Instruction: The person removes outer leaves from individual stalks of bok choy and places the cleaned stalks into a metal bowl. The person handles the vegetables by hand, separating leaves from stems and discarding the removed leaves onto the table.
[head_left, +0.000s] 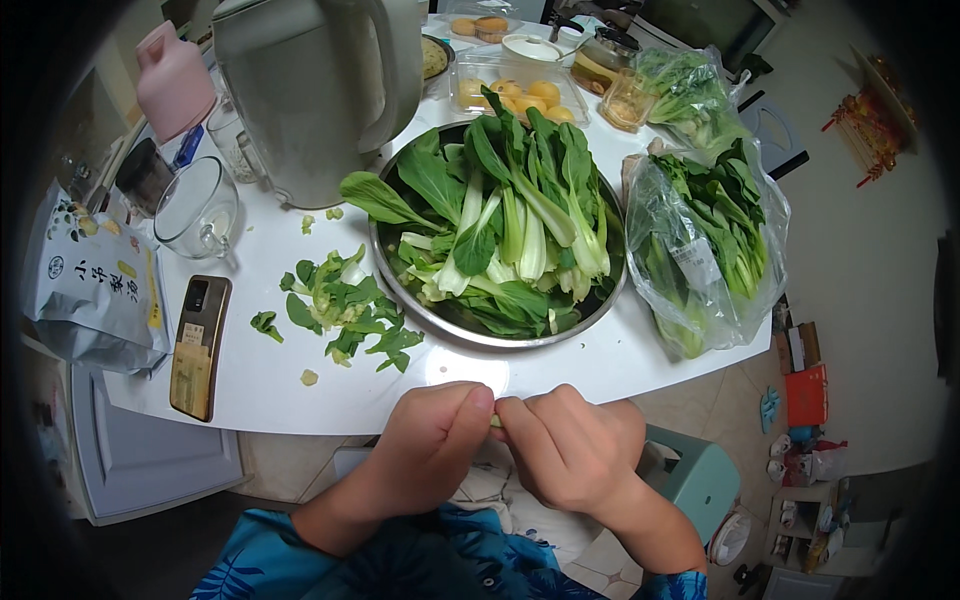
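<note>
My left hand (431, 446) and my right hand (574, 450) meet just off the table's front edge, fingers curled inward. Between their fingertips shows a bit of pale green vegetable (496, 421), mostly hidden by the fingers. Beyond them stands a wide metal bowl (502, 343) heaped with leafy green bok choy (517, 210), the stem ends towards me and several leaves rising above the rim. To the bowl's left lies a loose pile of torn leaf scraps (349, 311). A clear plastic bag of leafy greens (705, 255) rests on its right.
On the left are a smartphone (201, 349), a foil pouch (97, 292), a glass mug (199, 210) and a large pitcher (315, 97). Behind the bowl sit a clear box of yellow fruit (517, 94) and a glass teapot (604, 60). A green stool (694, 480) stands below right.
</note>
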